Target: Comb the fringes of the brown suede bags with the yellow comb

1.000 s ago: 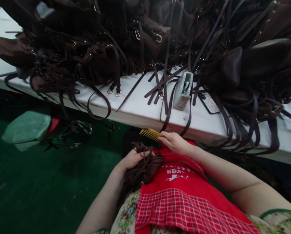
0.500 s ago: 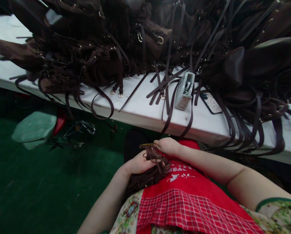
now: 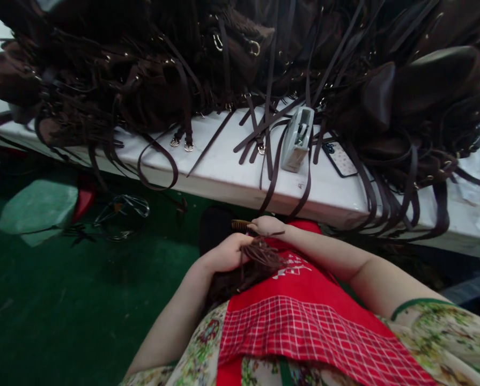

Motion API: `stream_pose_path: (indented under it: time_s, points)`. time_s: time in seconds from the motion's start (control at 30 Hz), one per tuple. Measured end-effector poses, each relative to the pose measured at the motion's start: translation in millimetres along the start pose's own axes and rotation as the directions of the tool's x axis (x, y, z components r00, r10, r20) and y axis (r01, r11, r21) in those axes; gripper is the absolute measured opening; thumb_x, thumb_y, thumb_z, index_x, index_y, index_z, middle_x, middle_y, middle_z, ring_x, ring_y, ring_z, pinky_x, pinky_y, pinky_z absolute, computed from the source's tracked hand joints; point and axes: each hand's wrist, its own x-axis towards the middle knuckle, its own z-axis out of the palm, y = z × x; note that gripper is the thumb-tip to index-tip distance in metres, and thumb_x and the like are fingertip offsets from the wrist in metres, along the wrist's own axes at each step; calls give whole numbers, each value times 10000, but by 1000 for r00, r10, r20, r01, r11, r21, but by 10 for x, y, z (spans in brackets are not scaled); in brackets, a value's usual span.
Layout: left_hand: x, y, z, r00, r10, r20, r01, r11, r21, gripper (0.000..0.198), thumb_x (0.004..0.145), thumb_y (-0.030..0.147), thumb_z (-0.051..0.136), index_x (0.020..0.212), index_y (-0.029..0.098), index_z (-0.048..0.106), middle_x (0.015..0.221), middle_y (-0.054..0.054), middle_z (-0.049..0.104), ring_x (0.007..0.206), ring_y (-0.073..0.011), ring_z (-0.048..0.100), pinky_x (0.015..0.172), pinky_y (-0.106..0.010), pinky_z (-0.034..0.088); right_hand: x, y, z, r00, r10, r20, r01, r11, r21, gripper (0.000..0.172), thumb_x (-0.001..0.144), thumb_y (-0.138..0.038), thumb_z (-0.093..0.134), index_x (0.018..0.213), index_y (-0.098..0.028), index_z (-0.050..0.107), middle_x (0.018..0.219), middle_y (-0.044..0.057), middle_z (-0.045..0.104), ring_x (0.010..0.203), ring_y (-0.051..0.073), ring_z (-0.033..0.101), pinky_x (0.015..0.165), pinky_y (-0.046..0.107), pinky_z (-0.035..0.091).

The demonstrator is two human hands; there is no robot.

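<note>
Red apron (image 3: pixel 300 289) up front: plain red on the upper part with some white lettering and a little white figure printed on it, then a band of red-and-white check lower down. Under that there's a floral top (image 3: pixel 444 332), pale with green and reddish flowers, short sleeves, and the right sleeve has a dark green trim along the edge. Both forearms are bare, no gloves, no watch or rings that I can make out.

Yellow-tan comb (image 3: pixel 240 225), dark brown fringe bundle (image 3: pixel 264 256), red apron (image 3: pixel 304 300) with white print and a red-white check band. Floral green-cream dress (image 3: pixel 444 332); far table (image 3: pixel 223 171) white, dark brown bags (image 3: pixel 143 80) with metal rings, pale grey tool (image 3: pixel 297 140), green floor (image 3: pixel 63 300)
</note>
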Motion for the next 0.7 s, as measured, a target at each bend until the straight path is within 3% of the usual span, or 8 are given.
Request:
stream_pose_path:
  time_s: [0.07,0.17,0.3,0.37,0.43,0.53,0.63,0.7]
  points:
    - [-116,-90,-214,957,-53,-285,18,992,-124,225,745,307,688,889,137,717,877,-72,724,819,-233,656,736,-289,509,-21,69,-102,999,-22,-44,25,997,67,339,904,-379,443,928,-133,675,906,108,709,828,202,654,710,274,484]
    - [-304,-244,-509,797,-166,-580,-4,960,-280,258,612,278,789,813,139,709,781,-52,717,701,-198,648,650,-258,506,-66,95,-315,991,-82,-105,110,945,307,285,845,-277,520,1043,-108,636,937,84,702,764,154,648,668,237,493]
    - [-417,-289,-675,733,-225,-642,-32,931,-363,260,530,220,808,746,119,706,677,-39,691,595,-172,620,563,-240,492,-153,-96,-497,955,-278,-99,247,568,785,418,761,-270,606,1151,-121,590,911,47,691,560,99,583,548,225,484]
    - [-414,-265,-689,721,-237,-651,-47,921,-387,261,515,209,804,738,116,704,667,-39,689,579,-173,617,557,-252,500,-187,-242,-491,924,-372,-84,251,429,868,488,706,-266,672,1164,-129,578,955,47,686,638,113,614,615,238,512]
    - [-401,-247,-695,702,-258,-663,-55,909,-413,271,506,191,797,749,120,701,672,-40,693,575,-182,623,560,-270,511,-199,-357,-425,902,-423,-84,252,358,899,520,657,-241,721,1143,-123,578,1041,65,675,831,157,644,769,274,525]
    - [-384,-262,-712,652,-308,-693,-61,890,-453,271,500,146,778,754,126,690,663,-31,689,558,-184,625,551,-277,514,-187,-413,-273,914,-395,-91,257,392,883,503,636,-246,746,1092,-116,580,1093,85,665,963,198,631,877,328,505]
    - [-371,-307,-724,606,-344,-718,-83,870,-486,297,494,129,764,778,129,676,670,-18,682,558,-170,623,544,-260,512,-171,-372,-136,927,-348,-138,302,478,825,475,651,-279,744,1067,-118,579,1064,87,671,946,208,637,858,341,513]
    - [-365,-333,-720,604,-355,-714,-111,850,-516,320,493,143,762,797,132,663,683,-11,679,568,-165,623,555,-259,517,-174,-347,-72,917,-365,-160,347,530,774,485,657,-303,744,1073,-124,571,1039,81,671,923,204,637,830,330,515]
